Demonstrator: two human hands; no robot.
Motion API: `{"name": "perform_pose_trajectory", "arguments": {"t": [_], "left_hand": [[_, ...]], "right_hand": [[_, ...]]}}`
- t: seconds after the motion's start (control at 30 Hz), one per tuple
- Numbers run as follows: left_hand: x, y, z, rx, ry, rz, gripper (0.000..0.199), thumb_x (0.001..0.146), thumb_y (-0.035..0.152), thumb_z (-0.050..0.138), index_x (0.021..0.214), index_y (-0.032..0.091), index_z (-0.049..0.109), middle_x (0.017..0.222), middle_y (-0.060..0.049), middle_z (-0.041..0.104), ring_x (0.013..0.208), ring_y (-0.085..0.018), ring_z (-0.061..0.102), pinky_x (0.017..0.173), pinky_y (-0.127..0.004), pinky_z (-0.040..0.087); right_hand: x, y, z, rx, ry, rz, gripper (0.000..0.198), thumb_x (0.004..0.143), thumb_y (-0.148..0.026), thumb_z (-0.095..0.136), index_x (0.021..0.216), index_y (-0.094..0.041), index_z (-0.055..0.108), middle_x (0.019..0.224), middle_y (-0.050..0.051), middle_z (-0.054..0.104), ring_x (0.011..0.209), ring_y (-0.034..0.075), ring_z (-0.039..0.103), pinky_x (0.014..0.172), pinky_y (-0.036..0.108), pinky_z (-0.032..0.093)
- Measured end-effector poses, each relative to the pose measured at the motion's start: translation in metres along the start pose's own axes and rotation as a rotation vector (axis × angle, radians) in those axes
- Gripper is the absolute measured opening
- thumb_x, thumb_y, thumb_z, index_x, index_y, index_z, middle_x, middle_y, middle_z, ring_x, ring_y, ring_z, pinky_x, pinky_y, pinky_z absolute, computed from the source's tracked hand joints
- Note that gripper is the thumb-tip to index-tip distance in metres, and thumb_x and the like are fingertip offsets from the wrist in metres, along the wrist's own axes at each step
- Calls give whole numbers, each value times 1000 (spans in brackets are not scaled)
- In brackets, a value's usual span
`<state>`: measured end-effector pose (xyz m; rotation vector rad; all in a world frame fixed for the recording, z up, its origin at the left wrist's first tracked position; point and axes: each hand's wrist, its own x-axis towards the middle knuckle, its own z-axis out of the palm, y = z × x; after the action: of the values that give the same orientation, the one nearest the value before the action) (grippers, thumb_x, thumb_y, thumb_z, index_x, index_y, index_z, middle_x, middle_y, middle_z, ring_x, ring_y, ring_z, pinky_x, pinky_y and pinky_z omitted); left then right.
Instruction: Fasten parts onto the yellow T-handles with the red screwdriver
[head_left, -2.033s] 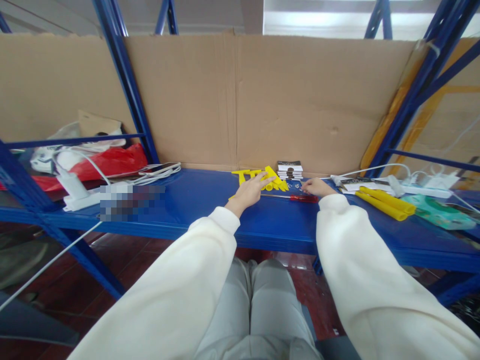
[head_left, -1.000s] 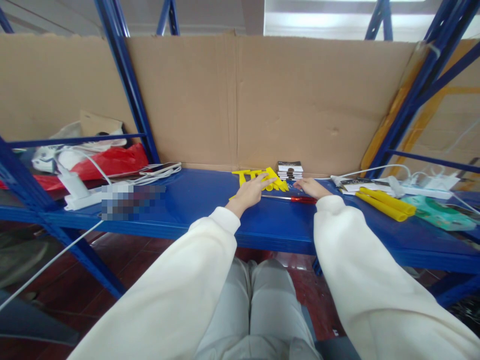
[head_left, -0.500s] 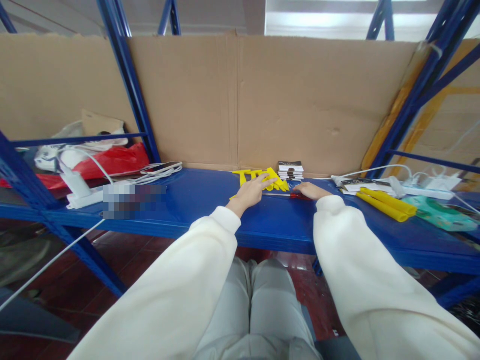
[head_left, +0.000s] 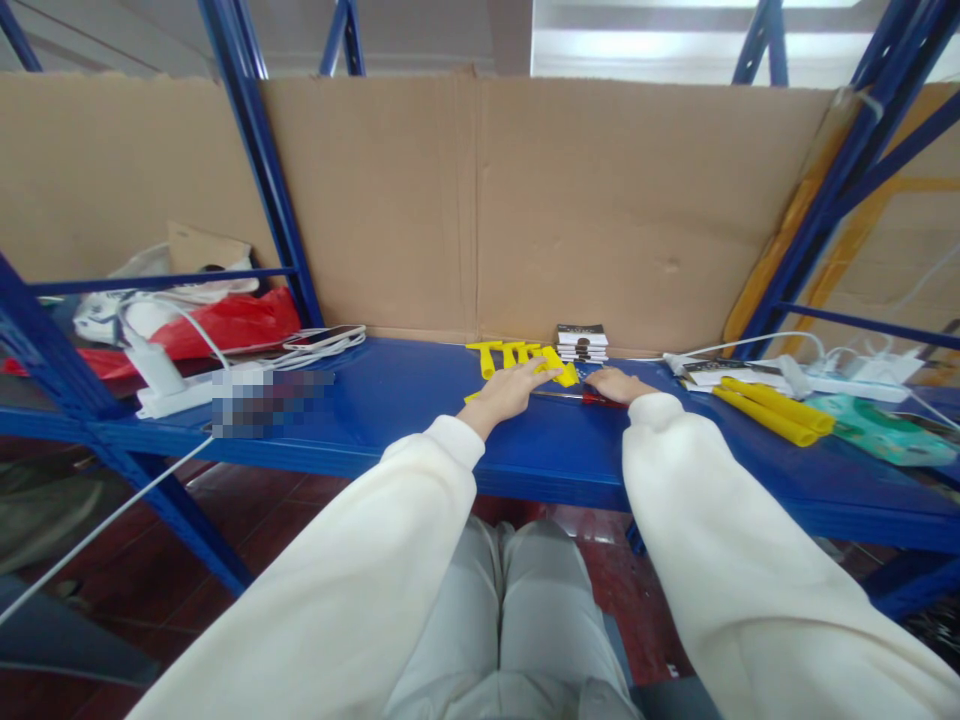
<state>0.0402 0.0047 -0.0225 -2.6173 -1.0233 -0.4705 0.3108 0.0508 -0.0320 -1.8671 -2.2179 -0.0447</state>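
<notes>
My left hand reaches over a cluster of yellow plastic pieces, its fingers stretched out and touching some of them. Short tube-like ends show on several pieces. A screwdriver with a red handle lies on the blue shelf, its thin metal shaft pointing left toward my left hand. Just behind the handle, my right hand is low on the shelf with its fingers curled down together; what is under the fingertips is hidden. Tiny clear or shiny bits lie beside those fingertips, too small to name.
A stack of small black-and-white boxes stands behind my hands, before the cardboard panel. To the right lie yellow tubes, a power strip and a green packet. Cables and another power strip are left.
My right hand has shifted slightly left and back, so more of the red handle shows in front of it. The left hand has moved slightly right over the yellow pieces.
</notes>
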Motion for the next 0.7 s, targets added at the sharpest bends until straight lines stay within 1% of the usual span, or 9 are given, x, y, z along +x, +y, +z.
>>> {"name": "perform_pose_trajectory", "arguments": {"t": [0.1,0.2,0.27,0.33,0.4,0.47,0.53,0.6,0.7], "left_hand": [[1,2,2,26,-14,33,72,91,0,45,155,33,47,161,-8,46,138,-24,56,107,-38,52],[2,4,4,52,-36,38,68,92,0,43,152,31,51,160,-10,47,134,-24,59,105,-38,53],[2,5,4,59,-43,39,67,93,0,41,152,30,51,160,-11,47,134,-24,59,104,-38,53],[2,5,5,59,-39,44,65,93,0,40,151,27,52,159,-11,49,135,-23,59,104,-36,53],[2,5,6,57,-30,47,64,92,-1,40,150,24,53,157,-12,51,135,-22,59,104,-35,53],[2,5,6,52,-26,50,63,91,-1,41,149,22,54,156,-13,52,133,-22,60,104,-36,53],[2,6,6,47,-28,49,62,91,-2,41,148,21,54,156,-13,52,132,-23,61,103,-36,54],[3,6,6,43,-27,51,61,92,-1,40,147,19,55,155,-14,52,131,-23,62,103,-35,54],[3,7,5,39,-19,55,60,92,-1,39,146,17,56,154,-15,54,132,-23,61,103,-34,55]], "right_hand": [[-5,-11,-4,-19,-49,87,41,97,-40,43,115,-28,78,141,12,66,133,39,56,107,67,43],[-12,-23,-9,-7,24,77,43,99,-36,40,123,-29,74,141,10,66,133,37,56,106,64,43],[-16,-30,-11,-21,113,9,45,97,-34,42,133,-28,69,144,11,64,135,36,55,105,62,44],[-19,-38,-12,-42,197,-85,53,94,-31,47,145,-25,60,148,13,60,137,36,52,106,59,44],[-22,-45,-11,-64,241,-161,62,92,-27,49,154,-22,50,152,15,56,138,36,51,107,56,43],[-23,-50,-9,-87,254,-226,65,92,-23,47,158,-21,44,154,15,54,139,34,51,107,55,43],[-23,-54,-7,-114,257,-289,65,93,-19,43,158,-21,43,154,14,53,139,32,50,106,53,43],[-22,-55,-5,-144,255,-338,62,94,-17,41,155,-23,48,153,13,55,139,30,51,105,50,43],[-21,-54,-3,-187,245,-364,56,97,-16,38,150,-24,55,150,12,59,137,28,53,104,47,44]]}}
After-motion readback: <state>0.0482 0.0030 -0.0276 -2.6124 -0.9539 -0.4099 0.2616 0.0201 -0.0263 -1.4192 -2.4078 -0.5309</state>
